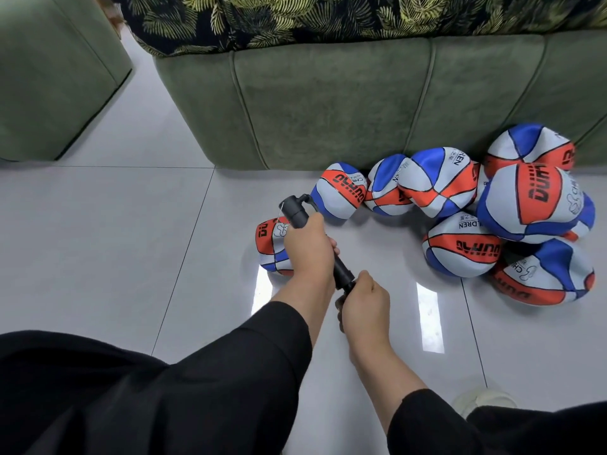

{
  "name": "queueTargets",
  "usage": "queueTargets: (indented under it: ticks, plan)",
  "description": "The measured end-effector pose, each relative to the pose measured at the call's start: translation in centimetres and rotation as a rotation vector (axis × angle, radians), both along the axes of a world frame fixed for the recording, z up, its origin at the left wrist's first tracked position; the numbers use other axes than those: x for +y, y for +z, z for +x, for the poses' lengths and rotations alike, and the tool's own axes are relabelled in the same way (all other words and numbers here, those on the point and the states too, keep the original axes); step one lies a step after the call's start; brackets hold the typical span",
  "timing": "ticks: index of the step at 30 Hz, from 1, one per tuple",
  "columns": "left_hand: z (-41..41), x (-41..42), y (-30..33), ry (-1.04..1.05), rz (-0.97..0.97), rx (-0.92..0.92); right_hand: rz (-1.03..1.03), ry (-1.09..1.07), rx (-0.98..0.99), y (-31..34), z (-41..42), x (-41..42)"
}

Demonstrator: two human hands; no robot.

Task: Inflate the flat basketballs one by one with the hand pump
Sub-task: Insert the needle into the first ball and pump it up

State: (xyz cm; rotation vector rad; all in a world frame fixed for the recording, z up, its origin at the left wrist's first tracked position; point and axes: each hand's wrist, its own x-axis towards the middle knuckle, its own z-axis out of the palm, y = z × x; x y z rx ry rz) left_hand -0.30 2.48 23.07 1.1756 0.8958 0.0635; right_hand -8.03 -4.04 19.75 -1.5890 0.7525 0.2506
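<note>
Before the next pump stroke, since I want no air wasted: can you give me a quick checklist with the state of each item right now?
1. Left hand grips the pump barrel: ok.
2. Right hand grips the pump handle: ok.
3. Needle points at the flat ball beside the left hand: ok.
4. Needle seated in the ball's valve: cannot tell, the valve is not visible.
5. Ball steadied against rolling: not ok, it lies loose on the tiled floor, no hand on it.
6. Remaining balls clear of the hands, piled by the sofa: ok.
</note>
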Motion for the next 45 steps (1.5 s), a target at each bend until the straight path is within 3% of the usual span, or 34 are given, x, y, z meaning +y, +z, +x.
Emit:
queueTargets:
  ticks: [14, 20, 31, 45]
  plan:
    - [0.9, 1.6, 0.2, 0.041, 0.025, 0.006, -0.027, 0.014, 0.021, -0.2, -0.6, 0.2]
    - [-0.2, -0.6, -0.3, 0.014, 0.004, -0.005, -0.066, -0.002, -0.023, -0.3, 0.2, -0.3]
    - [1.7, 3.3, 0.9, 0.095, -0.012, 0.005, -0.167, 0.076, -0.120, -0.7, -0.5, -0.2]
    - [-0.4, -0.3, 0.0, 0.011, 0.021, -0.015, -0.197, 0.059, -0.126, -0.7, 0.0, -0.6]
